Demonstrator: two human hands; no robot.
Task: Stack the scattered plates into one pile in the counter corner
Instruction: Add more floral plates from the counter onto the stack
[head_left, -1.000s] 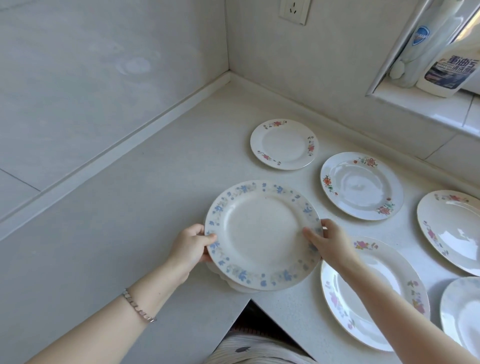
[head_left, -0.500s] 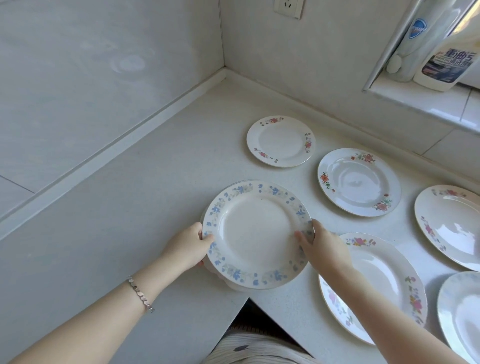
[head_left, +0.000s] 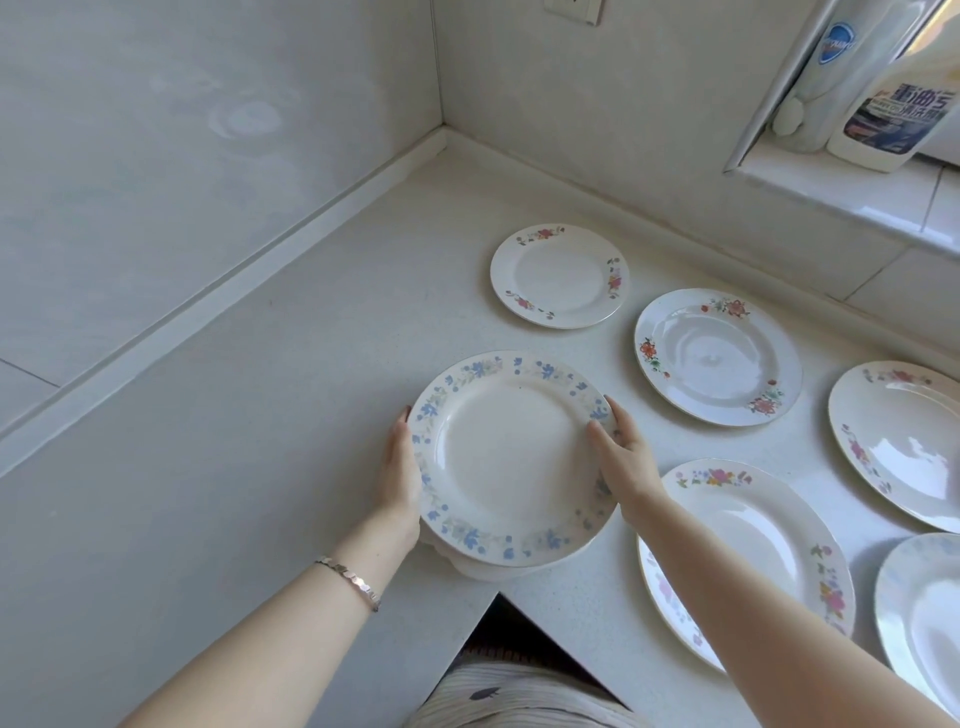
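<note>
A blue-flowered plate (head_left: 506, 457) lies on top of another white plate whose rim shows beneath its near edge (head_left: 483, 570), close to the counter's inner front corner. My left hand (head_left: 400, 478) grips the stack's left rim and my right hand (head_left: 623, 457) grips its right rim, thumb on top. A small red-flowered plate (head_left: 560, 275) lies further back. To the right lie a plate with red flowers (head_left: 717, 356), a pink-flowered plate (head_left: 898, 441) and a large oval-looking plate (head_left: 753, 551) partly under my right forearm. A plain-looking plate (head_left: 924, 618) is cut off at the right edge.
The pale counter (head_left: 260, 415) runs back to the wall corner (head_left: 444, 132), edged by a raised backsplash. Two cleaner bottles (head_left: 883, 93) stand on a window ledge at the upper right. A wall socket (head_left: 574, 8) sits above the corner.
Both hands have slid further along the stack's rims, and the blue-flowered stack has shifted slightly away from me toward the corner. The other plates have not moved.
</note>
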